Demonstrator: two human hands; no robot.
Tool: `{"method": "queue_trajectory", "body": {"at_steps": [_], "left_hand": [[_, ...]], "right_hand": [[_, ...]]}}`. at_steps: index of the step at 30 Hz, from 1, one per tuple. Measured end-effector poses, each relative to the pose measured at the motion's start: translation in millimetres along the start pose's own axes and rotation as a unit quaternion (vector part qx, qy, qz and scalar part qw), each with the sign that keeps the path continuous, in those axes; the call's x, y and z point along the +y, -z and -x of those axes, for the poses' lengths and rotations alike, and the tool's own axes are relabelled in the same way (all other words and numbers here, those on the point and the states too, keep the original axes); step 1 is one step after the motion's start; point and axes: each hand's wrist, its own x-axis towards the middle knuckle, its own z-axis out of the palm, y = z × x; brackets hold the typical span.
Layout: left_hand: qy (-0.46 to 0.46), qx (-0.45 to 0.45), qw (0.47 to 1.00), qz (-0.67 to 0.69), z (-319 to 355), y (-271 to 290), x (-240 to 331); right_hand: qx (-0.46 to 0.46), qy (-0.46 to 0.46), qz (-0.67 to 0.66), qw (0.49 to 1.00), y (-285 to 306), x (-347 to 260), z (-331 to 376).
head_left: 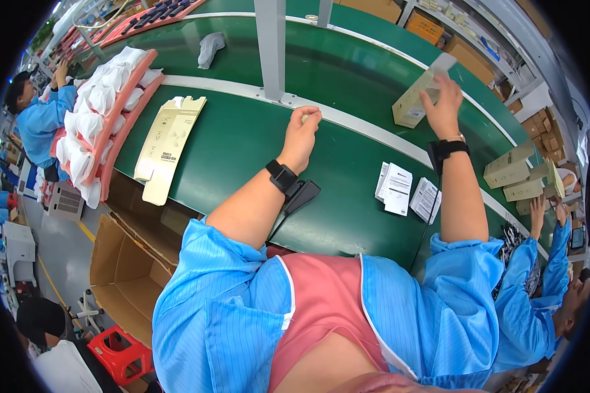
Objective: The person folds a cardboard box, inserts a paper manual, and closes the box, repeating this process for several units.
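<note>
My right hand (444,108) is at the far side of the green work surface, with thumb and fingers around the upper side of a pale yellow-green carton box (408,107). The box stands upright with its top flap raised. My left hand (301,136) hovers over the middle of the green table, its fingers curled closed; what they hold, if anything, is hidden. To its left lies a flattened pale yellow-green carton (170,145). Between my forearms, nearer the right one, are folded printed leaflets (396,188) and a second stack of leaflets (425,200).
Pink trays (115,131) of white-wrapped items are stacked at the left. A grey post (271,52) rises from the white rail. A plastic bag (210,50) lies beyond it. At the right, a co-worker's hands (537,216) are near more boxes (509,167). An open cardboard box (128,262) stands below left.
</note>
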Motion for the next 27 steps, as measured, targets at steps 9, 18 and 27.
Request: {"method": "queue_trajectory", "body": {"at_steps": [9, 18, 27], "left_hand": [[-0.039, 0.026, 0.997, 0.054, -0.5, 2.2, 2.1], [-0.143, 0.098, 0.975, 0.136, -2.1, -6.2, 28.2], [-0.458, 0.037, 0.807, -0.372, 2.9, -13.1, 49.5]], "right_hand": [[-0.095, -0.041, -0.396, 0.912, 57.4, -156.4, 58.9], [-0.404, -0.167, -0.622, 0.650, 57.7, -234.9, 93.0], [-0.332, -0.218, -0.663, 0.635, 56.0, -244.5, 95.0]]}}
